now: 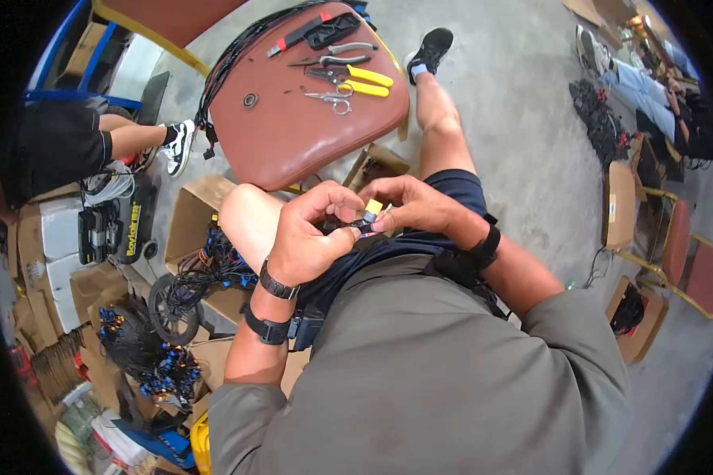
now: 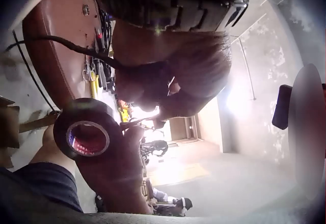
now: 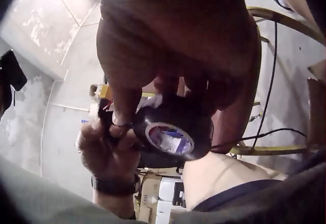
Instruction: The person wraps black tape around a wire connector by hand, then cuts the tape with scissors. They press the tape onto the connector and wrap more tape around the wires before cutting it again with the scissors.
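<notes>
My left hand (image 1: 313, 229) pinches a small dark wired piece with a yellow connector (image 1: 372, 207) above my lap. My right hand (image 1: 420, 204) meets it from the other side, its thumb and index finger at the same piece. Beneath the right hand's fingers is a roll of black electrical tape (image 3: 170, 138), gripped in that hand; its printed core faces the camera. The left wrist view shows this tape roll (image 2: 84, 130) beside the right hand, and a black cable (image 2: 66, 43) running up to the left hand. Fingers partly hide the joined spot.
Ahead is a red-brown chair seat (image 1: 293, 150) bearing pliers (image 1: 348, 55), yellow-handled strippers (image 1: 368, 81), scissors (image 1: 337, 101), a small ring (image 1: 250, 100) and a black cable bundle (image 1: 222, 71). Cardboard boxes (image 1: 194, 198) and wire harnesses (image 1: 158, 348) crowd the left floor. Other people sit nearby.
</notes>
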Tool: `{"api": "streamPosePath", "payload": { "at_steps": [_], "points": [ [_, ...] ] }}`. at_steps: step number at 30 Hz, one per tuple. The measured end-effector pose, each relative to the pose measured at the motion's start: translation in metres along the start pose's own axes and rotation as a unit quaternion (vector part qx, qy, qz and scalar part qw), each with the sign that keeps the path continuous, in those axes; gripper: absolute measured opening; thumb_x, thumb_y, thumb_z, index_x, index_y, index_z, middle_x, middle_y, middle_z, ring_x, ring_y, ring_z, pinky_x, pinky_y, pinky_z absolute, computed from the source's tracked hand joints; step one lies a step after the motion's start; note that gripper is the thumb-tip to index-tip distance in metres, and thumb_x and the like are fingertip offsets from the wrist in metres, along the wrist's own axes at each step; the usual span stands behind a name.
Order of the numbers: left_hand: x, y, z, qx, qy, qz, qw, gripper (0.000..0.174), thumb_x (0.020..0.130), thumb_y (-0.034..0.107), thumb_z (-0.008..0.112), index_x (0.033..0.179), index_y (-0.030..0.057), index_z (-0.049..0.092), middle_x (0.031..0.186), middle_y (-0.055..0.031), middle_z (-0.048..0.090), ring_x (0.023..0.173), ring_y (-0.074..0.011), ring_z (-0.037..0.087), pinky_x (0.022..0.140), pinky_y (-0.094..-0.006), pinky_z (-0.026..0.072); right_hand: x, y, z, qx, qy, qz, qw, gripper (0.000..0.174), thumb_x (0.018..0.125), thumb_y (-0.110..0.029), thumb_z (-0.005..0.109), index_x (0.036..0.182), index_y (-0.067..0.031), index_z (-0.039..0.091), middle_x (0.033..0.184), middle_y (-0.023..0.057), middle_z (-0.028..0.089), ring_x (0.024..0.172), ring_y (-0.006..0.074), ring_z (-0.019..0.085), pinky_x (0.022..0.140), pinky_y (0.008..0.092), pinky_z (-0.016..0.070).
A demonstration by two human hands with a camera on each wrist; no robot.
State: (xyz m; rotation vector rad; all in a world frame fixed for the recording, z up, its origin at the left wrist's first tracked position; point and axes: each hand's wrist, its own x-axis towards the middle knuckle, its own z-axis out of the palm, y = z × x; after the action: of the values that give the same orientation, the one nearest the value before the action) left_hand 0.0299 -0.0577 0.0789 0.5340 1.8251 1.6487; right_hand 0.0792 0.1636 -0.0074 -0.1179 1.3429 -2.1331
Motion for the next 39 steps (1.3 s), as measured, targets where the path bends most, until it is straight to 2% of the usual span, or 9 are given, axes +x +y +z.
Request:
{"api": "streamPosePath", "payload": {
  "at_steps": [2,5,8,9,12,16,21,27,39],
  "points": [
    [0.005,-0.003,0.002,-0.007,0.003,0.021,1.000,0.032,0.069,-0.010,0.071,0.098,0.0016,0.065,0.093,-0.0021,0.061,0.086,-0.0113,0.056,0.078,-0.0259,0.0461,-0.001,-0.008,-0.006,-0.009,-0.019,0.002,1.000,0.055,0.082,-0.011,0.074,0.133,0.0025,0.058,0.112,0.0057,0.066,0.105,0.0121,0.059,0.086,0.0276,0.0492],
    [0.013,-0.010,0.000,0.007,-0.003,0.058,0.998,0.026,0.070,-0.012,0.072,0.093,0.0001,0.066,0.094,-0.0045,0.065,0.086,-0.0127,0.060,0.078,-0.0268,0.0487,0.000,0.003,-0.019,-0.027,-0.025,-0.017,0.999,0.063,0.082,-0.018,0.061,0.140,0.0028,0.053,0.114,0.0074,0.066,0.102,0.0146,0.059,0.088,0.0299,0.0469],
    [0.015,-0.014,0.000,0.018,0.014,0.066,0.998,0.022,0.071,-0.013,0.073,0.088,-0.0007,0.067,0.094,-0.0078,0.068,0.087,-0.0152,0.063,0.078,-0.0279,0.0503,0.005,0.023,-0.026,0.163,0.002,0.041,0.986,0.065,0.083,-0.022,0.060,0.144,0.0007,0.051,0.112,0.0064,0.066,0.097,0.0134,0.059,0.083,0.0277,0.0459],
    [0.014,-0.015,0.002,0.008,0.021,0.062,0.998,0.022,0.071,-0.013,0.073,0.088,-0.0005,0.067,0.094,-0.0083,0.068,0.087,-0.0154,0.063,0.078,-0.0283,0.0505,0.003,0.024,-0.027,0.217,-0.013,0.005,0.976,0.060,0.090,-0.024,0.057,0.145,-0.0010,0.051,0.107,0.0043,0.067,0.090,0.0110,0.058,0.077,0.0256,0.0442],
    [0.015,-0.018,0.007,0.005,0.029,0.050,0.998,0.023,0.071,-0.014,0.074,0.088,-0.0006,0.067,0.094,-0.0093,0.069,0.088,-0.0156,0.064,0.077,-0.0283,0.0511,0.006,0.021,-0.022,0.126,0.061,0.043,0.989,0.054,0.098,-0.029,0.054,0.145,-0.0019,0.051,0.099,0.0021,0.067,0.082,0.0090,0.057,0.070,0.0247,0.0436],
    [0.016,-0.025,0.013,0.016,0.013,0.041,0.999,0.026,0.071,-0.017,0.074,0.089,-0.0004,0.066,0.096,-0.0112,0.069,0.089,-0.0178,0.064,0.081,-0.0300,0.0521,0.011,0.020,-0.025,0.052,0.050,0.037,0.997,0.048,0.097,-0.027,0.064,0.137,-0.0024,0.058,0.091,0.0010,0.066,0.075,0.0087,0.056,0.063,0.0238,0.0441],
    [0.014,-0.030,0.025,0.028,0.006,0.036,0.999,0.027,0.071,-0.016,0.077,0.089,-0.0007,0.065,0.096,-0.0128,0.069,0.091,-0.0195,0.065,0.083,-0.0314,0.0528,0.012,0.015,-0.030,0.085,0.104,-0.014,0.991,0.050,0.085,-0.018,0.076,0.130,-0.0017,0.061,0.087,0.0024,0.067,0.070,0.0080,0.056,0.060,0.0238,0.0438],
    [0.017,-0.032,0.031,0.041,0.019,0.064,0.997,0.022,0.071,-0.014,0.079,0.086,-0.0021,0.067,0.091,-0.0126,0.072,0.086,-0.0189,0.069,0.078,-0.0301,0.0553,0.014,0.004,-0.037,0.068,0.113,-0.040,0.990,0.052,0.083,-0.013,0.078,0.130,-0.0018,0.060,0.089,0.0029,0.068,0.072,0.0084,0.059,0.062,0.0253,0.0473],
    [0.021,-0.037,0.036,0.006,0.013,0.047,0.999,0.022,0.073,-0.012,0.080,0.090,-0.0021,0.069,0.093,-0.0119,0.072,0.088,-0.0175,0.067,0.082,-0.0298,0.0546,0.011,-0.005,-0.033,0.026,0.125,-0.082,0.989,0.053,0.083,-0.012,0.078,0.131,-0.0017,0.060,0.090,0.0036,0.068,0.079,0.0101,0.062,0.067,0.0258,0.0505]
  ]
}}
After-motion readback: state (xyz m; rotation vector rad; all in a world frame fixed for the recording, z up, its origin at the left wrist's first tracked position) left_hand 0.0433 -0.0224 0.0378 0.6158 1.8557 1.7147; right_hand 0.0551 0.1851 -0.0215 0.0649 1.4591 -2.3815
